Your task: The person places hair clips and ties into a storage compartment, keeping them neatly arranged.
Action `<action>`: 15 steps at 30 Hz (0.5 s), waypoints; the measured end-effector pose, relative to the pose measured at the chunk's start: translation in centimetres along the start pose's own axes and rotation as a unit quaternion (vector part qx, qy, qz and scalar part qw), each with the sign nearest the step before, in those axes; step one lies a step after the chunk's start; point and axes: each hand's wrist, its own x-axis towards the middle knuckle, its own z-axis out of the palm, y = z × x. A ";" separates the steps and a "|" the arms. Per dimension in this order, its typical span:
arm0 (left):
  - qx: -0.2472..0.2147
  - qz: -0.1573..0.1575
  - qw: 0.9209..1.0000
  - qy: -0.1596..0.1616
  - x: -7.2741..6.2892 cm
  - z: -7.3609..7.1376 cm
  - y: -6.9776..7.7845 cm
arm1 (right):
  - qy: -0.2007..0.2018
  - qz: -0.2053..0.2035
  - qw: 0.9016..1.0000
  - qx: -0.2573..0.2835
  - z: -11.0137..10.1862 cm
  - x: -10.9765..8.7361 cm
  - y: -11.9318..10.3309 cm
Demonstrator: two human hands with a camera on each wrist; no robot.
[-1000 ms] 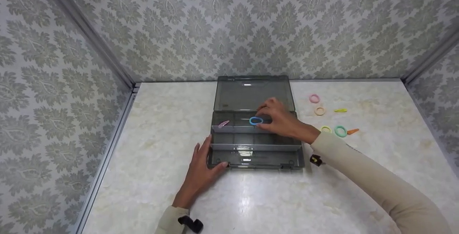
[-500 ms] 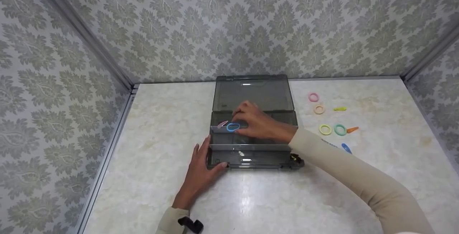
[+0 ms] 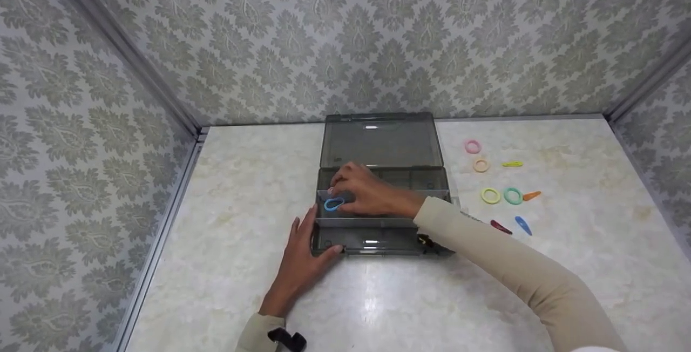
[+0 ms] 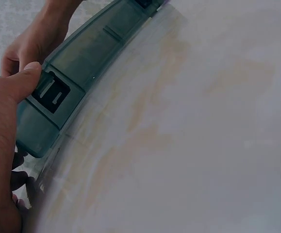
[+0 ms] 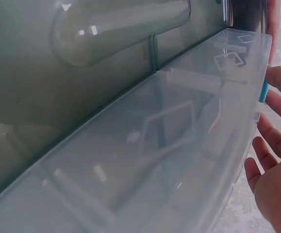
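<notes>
A blue hair tie is pinched between the thumb and fingers of my right hand. That hand is over the middle compartment of a grey see-through box, near its left end. In the right wrist view a bit of the blue hair tie shows beside a clear divider. My left hand rests against the box's front left corner, fingers straight along the side, thumb on the front edge. The left wrist view shows the thumb beside a dark latch.
The box lid lies back against the patterned wall. Right of the box lie pink, peach, yellow and green hair ties. Yellow, orange, blue and dark red clips lie there too.
My right hand has carried the blue hair tie left and toward the front, from the back compartment to the middle one. A pink clip seen earlier is now mostly hidden. My left hand stays put.
</notes>
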 end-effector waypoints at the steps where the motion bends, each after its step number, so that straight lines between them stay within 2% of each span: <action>1: 0.002 0.004 1.000 0.001 0.0 0.0 0.0 | -0.005 0.002 1.000 0.002 0.1 0.1 -0.1; 5: 0.013 0.025 1.000 0.006 0.0 -0.1 -0.2 | -0.027 0.018 0.999 0.007 0.6 0.8 -0.3; 9: 0.010 0.031 0.999 0.006 0.1 0.0 -0.3 | -0.042 0.026 0.999 0.003 1.0 1.5 -0.3; 15: 0.007 0.019 1.000 -0.001 0.1 0.0 -0.3 | -0.070 0.032 0.996 -0.033 2.0 2.0 -0.1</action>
